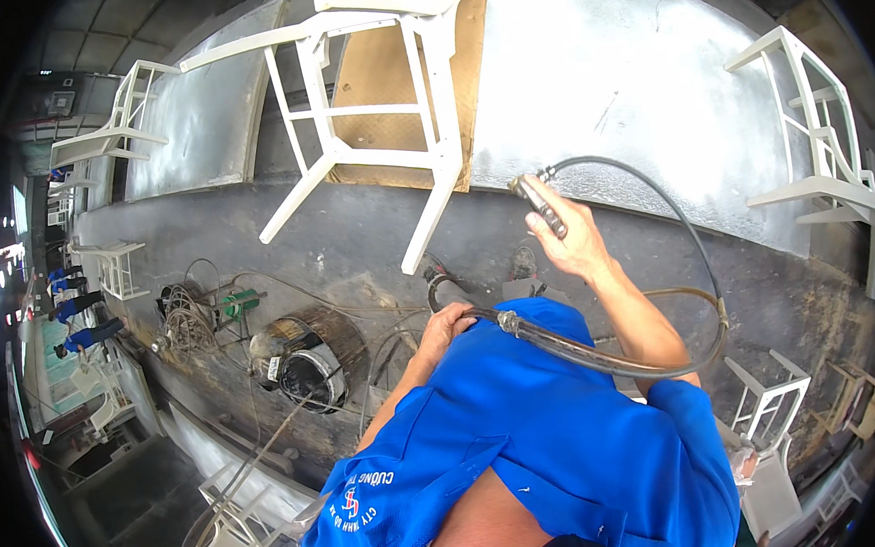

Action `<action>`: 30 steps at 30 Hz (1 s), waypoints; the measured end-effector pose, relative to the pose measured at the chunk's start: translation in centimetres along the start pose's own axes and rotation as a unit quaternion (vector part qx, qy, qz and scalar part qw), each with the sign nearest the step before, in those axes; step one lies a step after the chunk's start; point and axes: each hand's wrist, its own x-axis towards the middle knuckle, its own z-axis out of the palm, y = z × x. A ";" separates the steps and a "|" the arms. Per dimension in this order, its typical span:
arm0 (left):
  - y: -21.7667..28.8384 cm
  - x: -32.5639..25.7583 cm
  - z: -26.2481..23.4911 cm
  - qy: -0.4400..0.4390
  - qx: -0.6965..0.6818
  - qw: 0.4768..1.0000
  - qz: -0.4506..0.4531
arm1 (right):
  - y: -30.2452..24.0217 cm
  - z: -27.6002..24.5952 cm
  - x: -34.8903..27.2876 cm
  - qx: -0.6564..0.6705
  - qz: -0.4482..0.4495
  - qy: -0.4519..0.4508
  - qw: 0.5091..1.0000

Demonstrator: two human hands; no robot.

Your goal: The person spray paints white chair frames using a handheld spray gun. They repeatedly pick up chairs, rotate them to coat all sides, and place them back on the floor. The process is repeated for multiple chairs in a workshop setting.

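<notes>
Behind right hand (572,240), spray gun (537,205) half-hidden

White rectangular label (273,368) on the left rim of the dark metal drum (310,358), left of centre on the floor; it has dark print too small to make out. White lettering with a small red-and-white emblem (351,502) printed on the near left part of the blue shirt (548,431). Bright rectangular panel (21,210) on the far left edge, possibly a screen, can't confirm. No packages or signs visible.
</notes>
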 end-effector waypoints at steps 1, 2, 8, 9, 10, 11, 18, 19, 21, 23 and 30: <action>0.3 -0.1 0.0 0.001 -0.013 1.000 -0.019 | -0.4 -0.5 0.6 -0.009 -0.025 0.010 1.000; 0.6 -0.2 0.0 0.009 -0.009 1.000 -0.004 | -0.8 -1.1 1.3 -0.011 -0.027 0.011 1.000; 1.3 -0.4 -0.3 0.026 0.056 0.998 0.017 | -3.7 -2.9 5.1 -0.043 -0.151 0.090 0.983; 1.1 -0.4 -0.3 0.028 0.056 0.998 0.016 | -4.0 -3.2 5.3 -0.041 -0.147 0.093 0.984; 0.9 -0.4 -0.2 0.025 0.059 0.998 0.007 | -4.3 -3.4 5.4 -0.024 -0.147 0.094 0.984; 0.7 -0.4 -0.1 0.031 0.053 0.998 0.022 | -4.5 -3.5 5.4 -0.032 -0.131 0.086 0.987; -0.5 -0.2 0.2 0.016 0.034 0.999 0.009 | -2.3 -2.3 4.3 -0.053 -0.065 -0.005 0.996; -0.5 -0.2 0.2 0.012 0.030 0.999 -0.008 | -1.7 -2.0 4.0 -0.051 -0.045 -0.025 0.997; -0.4 -0.2 0.1 0.012 0.024 1.000 0.001 | -0.7 -1.5 3.4 -0.044 -0.014 -0.058 0.997; -0.1 -0.3 0.0 0.010 0.024 1.000 0.000 | 0.1 -1.2 2.7 -0.047 0.012 -0.079 0.996; 0.9 -0.5 -0.6 0.015 0.053 0.998 0.015 | -0.8 -3.1 2.6 -0.048 0.128 -0.142 0.980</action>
